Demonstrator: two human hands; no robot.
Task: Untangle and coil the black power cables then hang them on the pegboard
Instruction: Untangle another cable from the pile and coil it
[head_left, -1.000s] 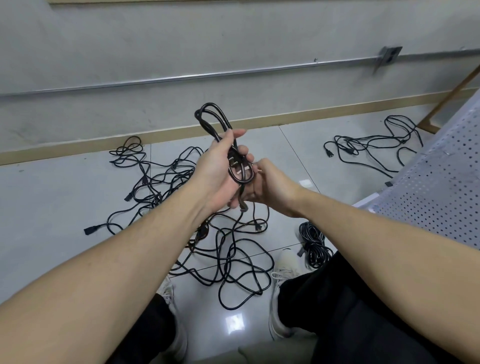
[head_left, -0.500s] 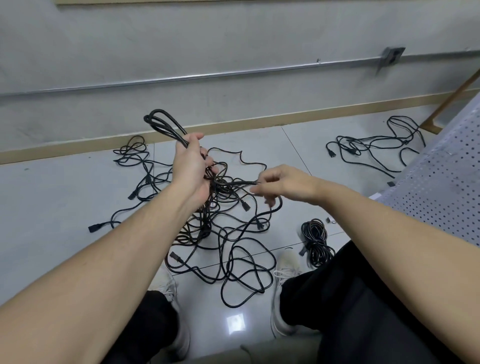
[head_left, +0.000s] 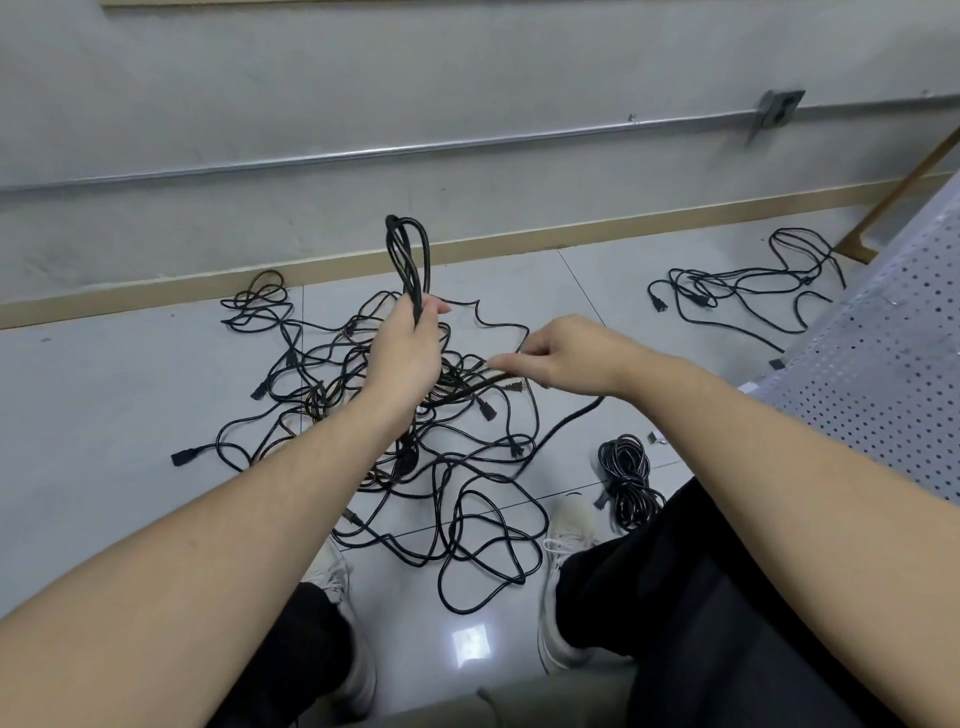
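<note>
Coiled cable (head_left: 408, 260) loops stand above my left hand (head_left: 408, 348), gripped to keep the turns gathered; my right hand (head_left: 563, 356) pinches its plug end (head_left: 511, 383), drawing slack from the tangle (head_left: 415, 457) below both hands.

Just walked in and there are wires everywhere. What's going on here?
A person is sorting black power cables on the floor. The left hand grips a folded bundle of cable loops held upright, while the right hand pinches the cable's loose plug end. A big tangled pile lies below, one finished coil sits by the right shoe, and the pegboard stands at right.
</note>
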